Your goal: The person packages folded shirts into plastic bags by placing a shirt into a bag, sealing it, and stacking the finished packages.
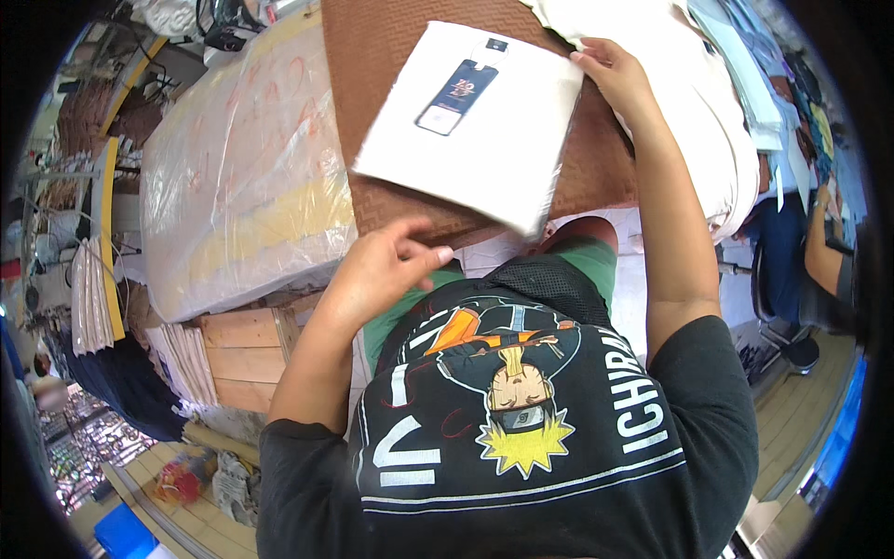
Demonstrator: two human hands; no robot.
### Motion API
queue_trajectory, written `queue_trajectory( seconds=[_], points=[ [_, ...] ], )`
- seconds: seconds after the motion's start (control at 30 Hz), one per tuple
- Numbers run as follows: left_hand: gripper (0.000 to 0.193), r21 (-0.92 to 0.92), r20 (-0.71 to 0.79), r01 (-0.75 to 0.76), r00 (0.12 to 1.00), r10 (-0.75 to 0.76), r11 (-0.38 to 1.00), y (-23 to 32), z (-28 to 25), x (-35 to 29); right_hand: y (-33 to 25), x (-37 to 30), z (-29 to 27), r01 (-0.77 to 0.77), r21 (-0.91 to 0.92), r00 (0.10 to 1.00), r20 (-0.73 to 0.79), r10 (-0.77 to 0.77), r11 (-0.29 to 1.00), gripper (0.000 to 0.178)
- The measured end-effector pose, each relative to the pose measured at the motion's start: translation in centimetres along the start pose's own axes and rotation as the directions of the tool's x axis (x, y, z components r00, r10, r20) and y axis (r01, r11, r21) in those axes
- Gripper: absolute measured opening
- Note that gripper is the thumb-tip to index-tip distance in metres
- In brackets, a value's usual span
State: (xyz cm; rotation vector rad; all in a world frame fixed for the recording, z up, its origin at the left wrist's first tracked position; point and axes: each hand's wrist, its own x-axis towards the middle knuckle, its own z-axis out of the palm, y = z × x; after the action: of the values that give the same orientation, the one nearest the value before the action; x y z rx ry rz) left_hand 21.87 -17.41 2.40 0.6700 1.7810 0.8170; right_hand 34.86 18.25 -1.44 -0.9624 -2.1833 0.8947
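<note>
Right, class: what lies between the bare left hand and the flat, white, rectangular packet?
Brown, textured covering shows between the left hand and the packet in the head view.

This looks like a garment workshop, shown by a flat white folded garment [521,121] with its dark-blue rectangular hang tag [456,96], heaped cream-white cloth [694,102] and stacked pale-blue fabrics [748,84]

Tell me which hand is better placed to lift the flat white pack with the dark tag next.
Probably the right hand: it holds the far right corner of the flat white pack. The left hand is loosely open and appears apart from the pack, beyond its near edge.
</note>
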Motion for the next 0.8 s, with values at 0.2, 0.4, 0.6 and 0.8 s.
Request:
queue_trajectory(
  seconds=[0.2, 0.4, 0.6, 0.8],
  points=[
    [0.048, 0.130, -0.340, -0.244, 0.900, 0.274, 0.961, -0.5, -2.7, 3.5, -2.4, -4.9, -0.6, -0.265, 0.155, 0.956, 0.174, 0.238, 0.952, 0.037],
    [0.059, -0.055, -0.299, -0.272, 0.923, 0.244, 0.961, -0.4, -1.7, 6.7, -2.5, -7.2, 1.1, -0.310, 0.157, 0.927, 0.268, 0.262, 0.938, 0.040],
    [0.059, -0.032, -0.266, -0.268, 0.931, 0.250, 0.963, -1.8, -3.9, 6.6, -7.5, -7.4, 0.7, 0.050, -0.135, 0.993, 0.116, -0.034, 0.990, 0.025],
    [0.057, 0.397, -0.440, -0.351, 0.738, 0.512, 0.848, 0.9, -9.6, 14.7, -11.5, -4.0, 5.5, 0.417, -0.184, 0.857, 0.406, -0.317, 0.890, 0.016]
  ],
)
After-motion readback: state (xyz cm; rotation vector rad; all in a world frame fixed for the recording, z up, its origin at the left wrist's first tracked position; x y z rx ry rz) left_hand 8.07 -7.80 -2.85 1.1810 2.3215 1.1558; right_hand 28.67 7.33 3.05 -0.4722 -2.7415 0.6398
